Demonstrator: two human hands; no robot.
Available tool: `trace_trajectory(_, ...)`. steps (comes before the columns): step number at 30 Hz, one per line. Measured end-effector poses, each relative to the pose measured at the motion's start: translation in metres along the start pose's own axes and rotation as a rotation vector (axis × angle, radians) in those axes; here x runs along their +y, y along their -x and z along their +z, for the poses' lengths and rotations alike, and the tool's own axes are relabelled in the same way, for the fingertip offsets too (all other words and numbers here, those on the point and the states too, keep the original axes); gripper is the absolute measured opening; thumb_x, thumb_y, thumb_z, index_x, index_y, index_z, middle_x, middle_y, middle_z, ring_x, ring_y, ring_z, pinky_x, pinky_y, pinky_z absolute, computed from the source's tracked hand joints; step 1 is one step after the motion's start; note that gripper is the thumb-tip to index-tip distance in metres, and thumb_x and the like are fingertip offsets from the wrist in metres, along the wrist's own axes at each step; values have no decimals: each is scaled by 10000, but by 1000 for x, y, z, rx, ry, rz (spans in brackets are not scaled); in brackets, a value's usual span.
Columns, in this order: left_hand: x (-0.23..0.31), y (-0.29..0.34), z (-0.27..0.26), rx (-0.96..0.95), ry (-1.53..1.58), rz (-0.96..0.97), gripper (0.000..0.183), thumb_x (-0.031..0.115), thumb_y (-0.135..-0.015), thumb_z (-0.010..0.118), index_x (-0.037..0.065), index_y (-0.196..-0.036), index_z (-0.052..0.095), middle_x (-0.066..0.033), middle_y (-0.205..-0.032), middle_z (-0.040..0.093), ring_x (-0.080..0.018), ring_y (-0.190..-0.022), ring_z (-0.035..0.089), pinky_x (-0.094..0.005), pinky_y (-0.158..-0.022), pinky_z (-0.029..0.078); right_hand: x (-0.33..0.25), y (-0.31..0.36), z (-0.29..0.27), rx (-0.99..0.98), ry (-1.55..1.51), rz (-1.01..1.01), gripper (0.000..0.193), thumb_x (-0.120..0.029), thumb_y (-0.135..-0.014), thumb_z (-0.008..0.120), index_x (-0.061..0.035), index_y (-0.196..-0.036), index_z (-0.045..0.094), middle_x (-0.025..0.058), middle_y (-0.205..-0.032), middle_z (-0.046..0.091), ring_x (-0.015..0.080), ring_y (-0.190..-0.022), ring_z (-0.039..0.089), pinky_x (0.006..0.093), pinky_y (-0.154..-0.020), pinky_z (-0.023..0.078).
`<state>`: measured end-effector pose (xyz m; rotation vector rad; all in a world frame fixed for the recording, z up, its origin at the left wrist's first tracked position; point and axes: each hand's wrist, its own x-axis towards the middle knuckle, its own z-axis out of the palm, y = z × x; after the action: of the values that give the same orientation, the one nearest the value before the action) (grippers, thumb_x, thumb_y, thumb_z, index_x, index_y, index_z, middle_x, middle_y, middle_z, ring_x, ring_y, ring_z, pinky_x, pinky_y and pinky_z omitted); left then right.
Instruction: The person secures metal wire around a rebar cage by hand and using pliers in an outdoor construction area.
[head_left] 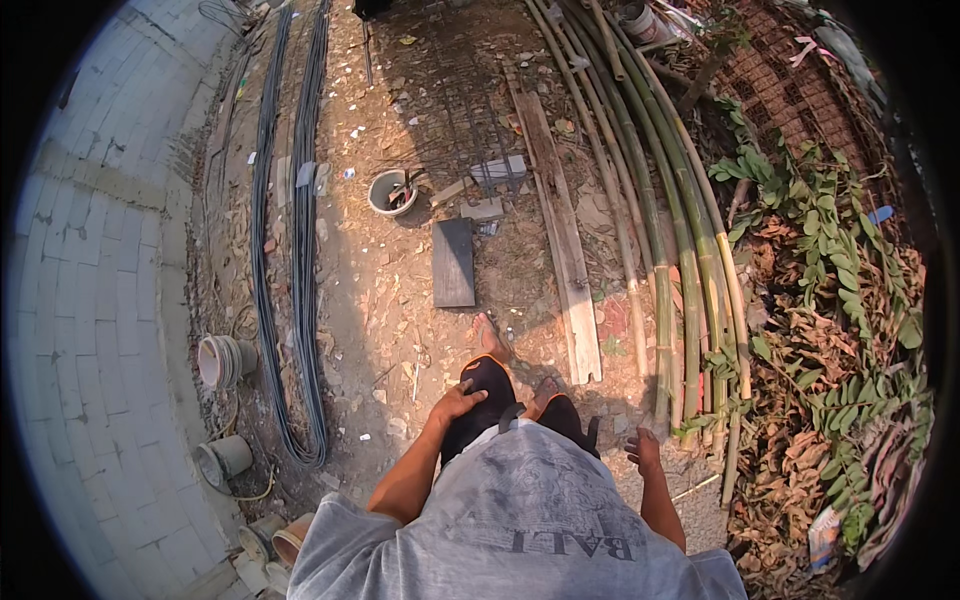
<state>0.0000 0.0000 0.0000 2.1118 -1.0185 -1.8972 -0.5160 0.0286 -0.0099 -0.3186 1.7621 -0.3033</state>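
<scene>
Grey cotton covers the person's torso; below the shirt (520, 470), the left hand (460, 403) rests on the dark trouser leg (487, 388) near the knee, fingers loosely bent and nothing visible in them. The right hand (645, 450) hangs out to the side with its fingers apart, empty as far as can be seen, nearest to the lower ends of the green bamboo poles (692, 262) but not touching them.

A dark flat slab (454, 264) lies on the ground just beyond the toes of the left foot (491, 337). Both feet look bare, so a forward step could stub those toes against its near edge, and dropping it while lifting could hurt them. Near the right foot (545, 392), a weathered plank (556, 235) ends in a ragged edge; splinters or a stumble seem the likely trouble if that foot swings sideways.

The poles lie close together on uneven ground, and being round they might roll under a careless step or shift if one were pulled out. Away to the left, a long bundle of steel rods (267, 240) could snag an ankle. Hard sunlight and deep shadow split the ground, which may make small debris hard to notice.
</scene>
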Motion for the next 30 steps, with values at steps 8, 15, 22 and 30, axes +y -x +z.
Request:
trace_trajectory(8, 54, -89, -73, -263, -253, -106, 1054, 667, -783, 654, -87, -1453, 346, -263, -1506, 366, -349, -1429, 331, -366, -1167, 279, -122, -16, 126, 151, 64, 47, 618, -525, -918, 516, -143, -1403, 486, 107, -1348, 504, 347, -1072, 581, 453, -785, 486)
trace_trajectory(15, -59, -158, -21, -196, -312, -99, 1240, 777, -653, 655, 48, -1547, 200, -399, -1527, 135, -541, -1419, 191, -584, -1148, 218, -258, -94, 198, -17, 449, -305, 498, -465, -937, 559, -41, -1191, 621, 38, -847, 637, 142, -697, 603, 292, -570, 475)
trace_trajectory(22, 3, -149, -2, -144, -86, -510, 1305, 713, -625, 757, 249, -1573, -11, -287, -1595, -67, -582, -1404, 175, -753, -1021, 276, -342, -232, 346, -254, 1097, -247, 506, -503, -922, 556, -126, -1249, 637, 165, -1080, 695, 321, -1031, 667, 391, -888, 516)
trace_trajectory(30, 50, -132, 22, -94, -84, -700, 1143, 561, -754, 748, 210, -1570, 28, -297, -1580, 18, -567, -1348, 275, -727, -950, 353, -284, -424, 551, -408, 968, -258, 719, -605, -875, 613, -11, -1279, 586, 165, -1081, 654, 236, -923, 646, 346, -758, 512)
